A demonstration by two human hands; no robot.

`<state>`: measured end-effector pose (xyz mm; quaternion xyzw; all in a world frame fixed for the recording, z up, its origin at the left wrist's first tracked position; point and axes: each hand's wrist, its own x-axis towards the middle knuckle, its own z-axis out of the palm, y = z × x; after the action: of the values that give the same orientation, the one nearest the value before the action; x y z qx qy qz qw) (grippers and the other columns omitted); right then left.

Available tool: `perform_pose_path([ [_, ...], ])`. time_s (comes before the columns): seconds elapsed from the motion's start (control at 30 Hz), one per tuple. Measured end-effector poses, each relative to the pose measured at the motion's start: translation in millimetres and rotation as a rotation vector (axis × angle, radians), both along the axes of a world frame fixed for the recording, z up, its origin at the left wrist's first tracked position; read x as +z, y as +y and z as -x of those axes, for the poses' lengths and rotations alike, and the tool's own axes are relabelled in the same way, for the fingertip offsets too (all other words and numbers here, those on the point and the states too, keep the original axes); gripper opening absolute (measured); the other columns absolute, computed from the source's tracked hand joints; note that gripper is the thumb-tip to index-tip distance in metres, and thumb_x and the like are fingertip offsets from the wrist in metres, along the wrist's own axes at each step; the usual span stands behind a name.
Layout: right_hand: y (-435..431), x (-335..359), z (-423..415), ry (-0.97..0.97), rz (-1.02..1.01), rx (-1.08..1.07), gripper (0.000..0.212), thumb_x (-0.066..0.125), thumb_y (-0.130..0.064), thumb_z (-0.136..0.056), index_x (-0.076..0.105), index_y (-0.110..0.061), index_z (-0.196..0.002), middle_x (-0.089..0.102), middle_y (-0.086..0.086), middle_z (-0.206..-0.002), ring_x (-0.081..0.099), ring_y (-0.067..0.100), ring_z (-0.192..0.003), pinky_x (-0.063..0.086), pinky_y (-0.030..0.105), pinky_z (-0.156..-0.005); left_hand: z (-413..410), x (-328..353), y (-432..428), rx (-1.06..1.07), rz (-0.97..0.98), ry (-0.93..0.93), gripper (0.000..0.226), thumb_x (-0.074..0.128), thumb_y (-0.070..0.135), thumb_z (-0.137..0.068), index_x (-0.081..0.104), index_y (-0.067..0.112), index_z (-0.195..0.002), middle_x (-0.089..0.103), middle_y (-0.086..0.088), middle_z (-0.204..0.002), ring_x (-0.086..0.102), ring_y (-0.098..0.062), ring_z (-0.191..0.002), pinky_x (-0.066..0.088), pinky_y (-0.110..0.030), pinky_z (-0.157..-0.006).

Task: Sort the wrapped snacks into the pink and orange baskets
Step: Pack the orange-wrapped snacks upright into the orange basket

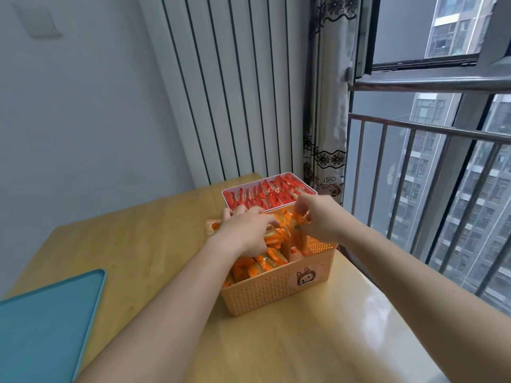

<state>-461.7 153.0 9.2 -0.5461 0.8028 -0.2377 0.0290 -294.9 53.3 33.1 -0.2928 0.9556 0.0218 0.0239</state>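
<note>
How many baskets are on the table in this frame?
2: the orange basket sits nearer the person, under both hands; the pink basket sits directly behind it, toward the wall.

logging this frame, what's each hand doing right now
Left hand: open, pressing on orange snacks in the orange basket.
Right hand: pinching one orange snack.

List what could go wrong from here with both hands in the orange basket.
1. The orange basket is crammed with orange-wrapped snacks; the left hand pressing down could crush or spill some.
2. The right hand pinches a wrapper over the far rim, beside the pink basket of red snacks; a slip might drop it in the wrong one.
3. One snack lies on the table behind the left hand and may be overlooked.
</note>
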Motion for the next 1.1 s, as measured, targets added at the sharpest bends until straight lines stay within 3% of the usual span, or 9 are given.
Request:
perform_pose_path([
  [0.2, -16.0, -17.7, -9.5, 0.258, -0.189, 0.028, 0.021, 0.066, -0.009, -0.088, 0.074, -0.021, -0.103, 0.069, 0.001, -0.099, 0.067, 0.019, -0.081, 0.063, 0.035, -0.071, -0.8, 2.1, -1.3, -0.032, -0.005, 0.15, 0.043, 0.069, 0.023, -0.091, 0.06, 0.044, -0.128, 0.049, 0.006, -0.145, 0.04, -0.023, -0.137, 0.019, -0.057, -0.119],
  [0.33, -10.2, -0.6, -6.2, 0.21, -0.221, 0.041, 0.025, 0.069, -0.012, -0.091, 0.074, -0.02, -0.114, 0.07, 0.0, -0.109, 0.065, 0.015, -0.088, 0.06, 0.026, -0.075, -1.6, 6.2, 1.1, -0.048, -0.048, 0.341, 0.038, 0.068, 0.022, -0.092, 0.062, 0.041, -0.124, 0.055, 0.009, -0.134, 0.049, -0.017, -0.126, 0.033, -0.051, -0.114],
  [0.4, -4.4, 13.8, -0.3, 0.098, -0.114, -0.012, 0.026, 0.063, -0.007, -0.093, 0.075, -0.016, -0.114, 0.071, 0.001, -0.111, 0.065, 0.012, -0.088, 0.058, 0.022, -0.073, -0.3, 8.0, 2.4, -0.051, -0.148, 0.445, 0.04, 0.07, 0.021, -0.09, 0.064, 0.041, -0.124, 0.057, 0.01, -0.132, 0.055, -0.016, -0.12, 0.05, -0.046, -0.104],
  [0.5, -0.4, 31.7, 2.2, -0.339, 0.121, -0.111, 0.022, 0.054, -0.009, -0.099, 0.072, -0.011, -0.111, 0.075, 0.006, -0.099, 0.072, 0.017, -0.079, 0.06, 0.026, -0.064, -0.6, 10.8, 5.5, -0.083, -0.337, 0.638, 0.035, 0.071, 0.024, -0.091, 0.066, 0.042, -0.121, 0.063, 0.014, -0.126, 0.061, -0.015, -0.114, 0.059, -0.042, -0.091],
  [0.67, -0.6, 50.0, -9.6, -0.757, 0.016, -0.145, 0.041, 0.048, -0.049, -0.102, 0.064, -0.012, -0.11, 0.075, 0.014, -0.096, 0.076, 0.028, -0.081, 0.063, 0.038, -0.071, -8.6, 13.2, 15.8, -0.061, -0.771, 0.861, 0.044, 0.064, 0.0, -0.094, 0.064, 0.028, -0.128, 0.067, 0.004, -0.127, 0.077, -0.021, -0.089, 0.063, -0.031, -0.071],
  [0.73, -0.5, 52.1, -10.4, -0.835, 0.009, -0.132, 0.045, 0.051, -0.053, -0.1, 0.067, -0.012, -0.109, 0.076, 0.013, -0.094, 0.076, 0.026, -0.08, 0.061, 0.037, -0.072, -11.2, 8.6, 17.7, -0.064, -0.816, 0.905, 0.056, 0.063, -0.009, -0.09, 0.058, 0.027, -0.133, 0.068, 0.007, -0.127, 0.075, -0.018, -0.096, 0.061, -0.028, -0.071],
  [0.9, 8.8, 55.5, -4.9, -0.949, 0.083, 0.001, 0.018, 0.063, -0.02, -0.099, 0.067, -0.011, -0.114, 0.074, 0.013, -0.096, 0.075, 0.023, -0.076, 0.061, 0.034, -0.071, -16.3, -0.5, 21.6, -0.154, -0.721, 0.927, 0.061, 0.061, -0.011, -0.089, 0.058, 0.033, -0.13, 0.065, 0.013, -0.132, 0.063, -0.007, -0.116, 0.06, -0.025, -0.081],
  [0.97, 13.0, 55.9, 4.3, -0.942, 0.107, -0.001, 0.025, 0.067, -0.008, -0.094, 0.065, -0.013, -0.118, 0.074, 0.016, -0.103, 0.078, 0.026, -0.085, 0.063, 0.041, -0.08, -20.4, -1.9, 21.6, -0.144, -0.635, 0.987, 0.055, 0.059, -0.007, -0.093, 0.06, 0.031, -0.131, 0.062, 0.014, -0.133, 0.059, -0.002, -0.122, 0.059, -0.023, -0.083],
  [1.1, 21.2, 53.8, 12.5, -0.885, 0.099, 0.052, 0.034, 0.068, 0.005, -0.089, 0.065, -0.009, -0.119, 0.071, 0.018, -0.113, 0.075, 0.029, -0.097, 0.062, 0.044, -0.087, -36.1, -7.5, 9.4, 0.045, -0.367, 1.062, 0.033, 0.057, 0.011, -0.1, 0.064, 0.038, -0.118, 0.063, 0.015, -0.123, 0.064, -0.004, -0.103, 0.061, -0.022, -0.071],
])
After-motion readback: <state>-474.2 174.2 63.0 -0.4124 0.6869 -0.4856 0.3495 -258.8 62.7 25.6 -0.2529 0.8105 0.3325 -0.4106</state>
